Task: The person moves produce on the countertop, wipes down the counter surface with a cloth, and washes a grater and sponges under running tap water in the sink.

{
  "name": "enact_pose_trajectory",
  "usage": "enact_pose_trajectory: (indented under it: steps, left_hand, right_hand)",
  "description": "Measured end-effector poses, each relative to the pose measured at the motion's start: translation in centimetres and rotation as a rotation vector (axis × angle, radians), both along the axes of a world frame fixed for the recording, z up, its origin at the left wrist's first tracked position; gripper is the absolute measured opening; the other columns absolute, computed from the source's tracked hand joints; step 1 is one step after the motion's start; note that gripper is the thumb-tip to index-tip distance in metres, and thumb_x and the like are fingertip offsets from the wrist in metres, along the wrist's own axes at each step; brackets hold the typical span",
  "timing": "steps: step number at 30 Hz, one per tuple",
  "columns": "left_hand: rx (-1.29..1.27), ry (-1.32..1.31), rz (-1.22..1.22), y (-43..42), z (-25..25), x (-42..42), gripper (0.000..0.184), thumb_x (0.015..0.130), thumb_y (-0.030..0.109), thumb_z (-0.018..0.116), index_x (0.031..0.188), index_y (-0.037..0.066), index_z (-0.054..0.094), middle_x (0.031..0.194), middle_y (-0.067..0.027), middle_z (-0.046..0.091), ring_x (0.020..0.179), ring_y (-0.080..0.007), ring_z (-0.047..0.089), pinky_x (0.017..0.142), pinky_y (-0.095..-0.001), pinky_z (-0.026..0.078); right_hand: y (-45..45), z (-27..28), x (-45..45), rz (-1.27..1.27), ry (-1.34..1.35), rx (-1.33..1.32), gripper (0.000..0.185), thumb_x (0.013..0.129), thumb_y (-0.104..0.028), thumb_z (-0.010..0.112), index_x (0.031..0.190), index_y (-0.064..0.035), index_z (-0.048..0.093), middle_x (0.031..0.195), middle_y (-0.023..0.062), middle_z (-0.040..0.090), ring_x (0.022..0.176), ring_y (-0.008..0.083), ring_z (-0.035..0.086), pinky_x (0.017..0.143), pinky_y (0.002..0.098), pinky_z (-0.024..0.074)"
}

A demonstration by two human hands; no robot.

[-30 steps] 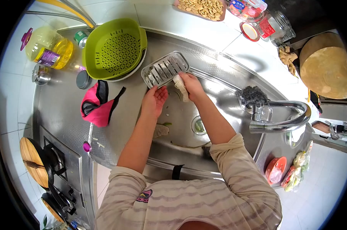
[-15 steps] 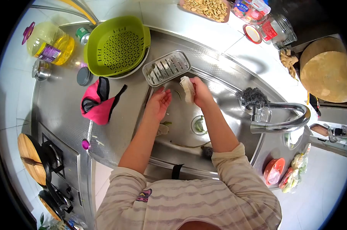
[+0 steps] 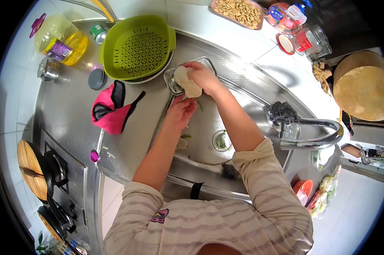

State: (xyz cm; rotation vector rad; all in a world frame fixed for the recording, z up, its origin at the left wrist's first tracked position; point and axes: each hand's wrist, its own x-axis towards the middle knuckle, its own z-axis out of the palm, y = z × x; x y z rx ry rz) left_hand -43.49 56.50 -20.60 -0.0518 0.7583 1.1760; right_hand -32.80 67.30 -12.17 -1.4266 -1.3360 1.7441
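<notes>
My right hand (image 3: pixel 201 77) is closed on a cream-white cloth (image 3: pixel 187 83), which lies over the small metal drain rack (image 3: pixel 209 63) at the sink's far left corner. The cloth hides much of the rack. My left hand (image 3: pixel 181 112) is just below the cloth's lower edge, palm up, with loosely curled fingers and nothing in them. Whether its fingertips touch the cloth I cannot tell. Under both arms is the steel sink (image 3: pixel 204 127), with green scraps around its drain (image 3: pixel 221 141) and a pale crumpled piece (image 3: pixel 182 143) beside my left forearm.
A green colander (image 3: pixel 136 49) stands at the back left, near an oil bottle (image 3: pixel 64 46). A pink and black cloth item (image 3: pixel 109 110) lies on the left counter. The faucet (image 3: pixel 315 131) and a dark scouring pad (image 3: pixel 282 111) are on the right. Lidded pans (image 3: pixel 32 170) sit at far left.
My right hand has moved left and away from me, bringing the cloth from over the sink onto the rack. My left hand has shifted slightly right, with its fingers more curled.
</notes>
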Motion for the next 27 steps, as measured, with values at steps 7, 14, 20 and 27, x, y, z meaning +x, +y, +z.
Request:
enact_pose_trajectory:
  steps: [7,14,20,27]
  left_hand:
    - [-0.047,0.028,-0.029,0.0,0.5,0.2,0.045,0.084,-0.006,0.043,0.126,0.009,0.043,0.116,-0.0111,0.055,0.094,-0.0204,0.055,0.084,-0.0332,0.048]
    - [-0.022,0.027,-0.039,-0.1,0.4,0.2,0.049,0.083,-0.005,0.044,0.129,0.013,0.043,0.115,-0.0081,0.056,0.092,-0.0183,0.056,0.083,-0.0320,0.047]
    - [0.070,0.670,-0.646,-2.1,-2.1,-0.1,0.047,0.082,0.000,0.051,0.128,0.012,0.044,0.124,-0.0113,0.050,0.106,-0.0235,0.053,0.092,-0.0378,0.044]
    - [0.598,1.848,-1.507,-8.9,-5.6,-1.8,0.056,0.079,0.006,0.059,0.132,0.013,0.042,0.134,-0.0169,0.040,0.129,-0.0313,0.032,0.107,-0.0446,0.025]
  right_hand:
    - [1.4,-2.3,-1.9,0.127,-0.337,0.288,0.042,0.072,-0.009,0.054,0.113,-0.0053,0.055,0.109,0.0164,0.053,0.102,0.0272,0.052,0.086,0.0333,0.0422]
    - [-0.5,-1.0,-2.2,0.180,-0.816,0.645,0.041,0.071,-0.020,0.063,0.112,-0.0119,0.060,0.119,0.0133,0.049,0.117,0.0328,0.043,0.095,0.0430,0.0388]
    - [-0.3,-1.2,0.1,0.006,-0.583,0.816,0.033,0.075,-0.017,0.061,0.107,-0.0096,0.061,0.106,0.0149,0.055,0.099,0.0324,0.054,0.083,0.0387,0.0444]
    - [-6.1,-2.4,5.0,-0.152,-0.275,0.715,0.020,0.080,-0.007,0.055,0.100,-0.0047,0.060,0.098,0.0131,0.058,0.085,0.0270,0.059,0.063,0.0334,0.0469]
